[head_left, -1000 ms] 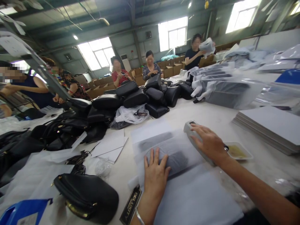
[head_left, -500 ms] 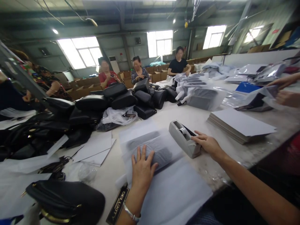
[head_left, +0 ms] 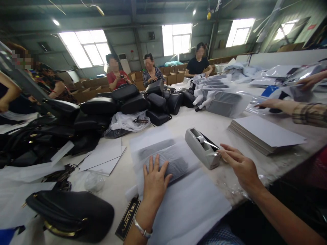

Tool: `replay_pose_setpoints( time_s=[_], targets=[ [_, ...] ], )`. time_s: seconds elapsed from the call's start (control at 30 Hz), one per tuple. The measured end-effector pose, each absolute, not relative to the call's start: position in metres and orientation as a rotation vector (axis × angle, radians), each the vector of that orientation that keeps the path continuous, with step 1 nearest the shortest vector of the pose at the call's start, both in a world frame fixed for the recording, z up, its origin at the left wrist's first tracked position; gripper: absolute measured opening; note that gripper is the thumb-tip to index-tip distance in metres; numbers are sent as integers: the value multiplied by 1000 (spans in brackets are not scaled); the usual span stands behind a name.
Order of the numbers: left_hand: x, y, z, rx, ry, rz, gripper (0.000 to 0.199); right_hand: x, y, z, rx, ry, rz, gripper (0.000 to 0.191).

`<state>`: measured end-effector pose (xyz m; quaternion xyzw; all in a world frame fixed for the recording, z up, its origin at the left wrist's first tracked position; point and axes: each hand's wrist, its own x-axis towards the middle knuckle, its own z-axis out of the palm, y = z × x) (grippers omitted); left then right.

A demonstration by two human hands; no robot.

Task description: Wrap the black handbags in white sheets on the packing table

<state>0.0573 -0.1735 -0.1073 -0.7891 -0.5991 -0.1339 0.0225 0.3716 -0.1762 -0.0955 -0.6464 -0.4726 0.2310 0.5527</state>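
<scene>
The right hand (head_left: 241,166) has been drawn slightly back from the tape dispenser (head_left: 208,159), and a strip of tape (head_left: 211,144) can now be seen along its top. A plaid sleeve (head_left: 310,114) has come into view beyond the right hand. The left hand (head_left: 154,178) is kept spread and pressed flat on the tissue-wrapped bundle (head_left: 178,161). The right hand's fingertips are brought close together at the dispenser's near end; whether the tape is pinched cannot be told. On 1 black tag (head_left: 127,217) beside the left wrist, "DELUXITY" can be read.
</scene>
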Motion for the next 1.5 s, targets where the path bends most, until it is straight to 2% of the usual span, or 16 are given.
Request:
replay_pose_setpoints(
  time_s=[0.17, 0.43, 0.53, 0.7, 0.9, 1.07, 1.27, 1.4, 1.5],
  targets=[
    [56, -172, -111, -2440, -1851, -425, 44, 375, -169, -76, -1548, -1205, 536, 29],
    [55, -172, -115, -2426, -1848, -439, 43, 392, -189, -88, -1656, -990, 1008, 47],
    [56, -172, -113, -2424, -1854, -422, 43, 397, -189, -98, -1691, -913, 1074, 51],
    [57, -171, -110, -2432, -1868, -401, 42, 400, -177, -121, -1695, -963, 995, 51],
    [56, -171, -113, -2429, -1855, -421, 43, 413, -182, -132, -1853, -1398, 584, 41],
    [55, -171, -115, -2429, -1846, -436, 43, 413, -188, -99, -1443, -1937, 359, 25],
    [55, -171, -116, -2438, -1848, -482, 43, 366, -124, -53, -856, -2626, 175, 31],
    [56, -171, -113, -2440, -1848, -491, 44, 316, -65, -50, -541, -2859, 35, 29],
    [57, -172, -111, -2432, -1867, -494, 44, 285, -27, -56, -474, -3001, -20, 28]
  ],
)
